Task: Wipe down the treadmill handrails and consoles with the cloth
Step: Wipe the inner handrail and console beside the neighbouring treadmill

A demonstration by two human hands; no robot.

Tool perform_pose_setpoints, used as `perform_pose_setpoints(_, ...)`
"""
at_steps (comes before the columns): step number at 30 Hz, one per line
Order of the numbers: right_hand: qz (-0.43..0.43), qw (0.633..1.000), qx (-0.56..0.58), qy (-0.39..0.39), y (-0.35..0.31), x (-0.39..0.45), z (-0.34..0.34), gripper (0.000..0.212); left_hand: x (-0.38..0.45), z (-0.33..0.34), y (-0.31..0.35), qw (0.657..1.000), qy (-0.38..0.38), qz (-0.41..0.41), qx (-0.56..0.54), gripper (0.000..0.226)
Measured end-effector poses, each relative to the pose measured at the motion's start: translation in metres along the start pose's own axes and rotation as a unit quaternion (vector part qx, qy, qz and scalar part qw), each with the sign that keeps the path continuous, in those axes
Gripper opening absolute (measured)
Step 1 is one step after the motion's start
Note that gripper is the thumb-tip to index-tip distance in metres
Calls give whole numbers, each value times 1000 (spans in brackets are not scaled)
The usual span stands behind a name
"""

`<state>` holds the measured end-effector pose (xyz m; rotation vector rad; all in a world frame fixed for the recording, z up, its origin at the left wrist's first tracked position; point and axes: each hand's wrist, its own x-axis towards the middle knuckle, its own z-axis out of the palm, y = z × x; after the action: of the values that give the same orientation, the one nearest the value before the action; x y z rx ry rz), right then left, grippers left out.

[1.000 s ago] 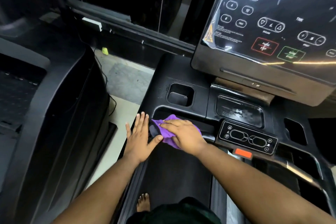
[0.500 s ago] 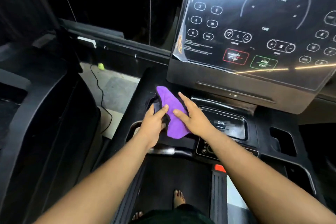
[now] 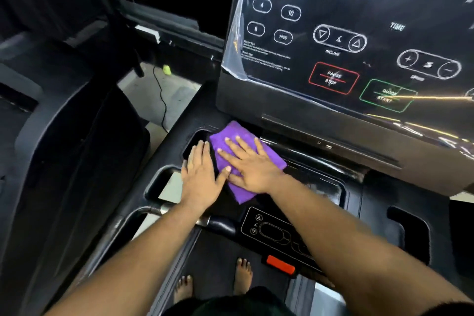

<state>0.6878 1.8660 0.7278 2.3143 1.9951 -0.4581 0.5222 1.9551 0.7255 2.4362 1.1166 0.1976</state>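
Right hand [image 3: 250, 168] lies flat, fingers spread, on the purple cloth [image 3: 239, 141] (long axis running away from the person), left hand [image 3: 201, 177] flat and open beside it.

Console screen [image 3: 359, 33] overhangs tray close behind cloth [image 3: 238, 136]; cup recess [image 3: 195, 141] open at left.

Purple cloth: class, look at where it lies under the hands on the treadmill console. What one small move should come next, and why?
Probably slide the right hand, flat on the purple cloth, rightward along the console tray. White smears show there, beside the cloth, while the left hand rests by the cup recess.
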Motion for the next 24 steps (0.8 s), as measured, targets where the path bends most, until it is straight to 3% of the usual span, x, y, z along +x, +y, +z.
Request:
perform_pose_setpoints(3,-25,999,-19,13,47,-45,13,74,3,6,5,996,-52,51,50,91)
perform_pose_setpoints(9,20,998,-60,-5,118,-163,35,71,11,12,21,973,-142,142,118,87)
perform_pose_setpoints(12,38,998,-55,-22,102,-141,27,76,7,16,21,972,-140,144,118,89)
perform_pose_setpoints(18,-21,999,-30,-17,35,-35,7,75,-5,14,7,982,-99,126,99,107)
perform_pose_setpoints(22,-145,988,-56,-2,71,-69,13,66,-5,5,-12,982,-98,124,108,108)
perform_pose_setpoints(24,-139,988,-66,8,92,-88,18,67,-4,3,-22,980,-99,120,125,112)
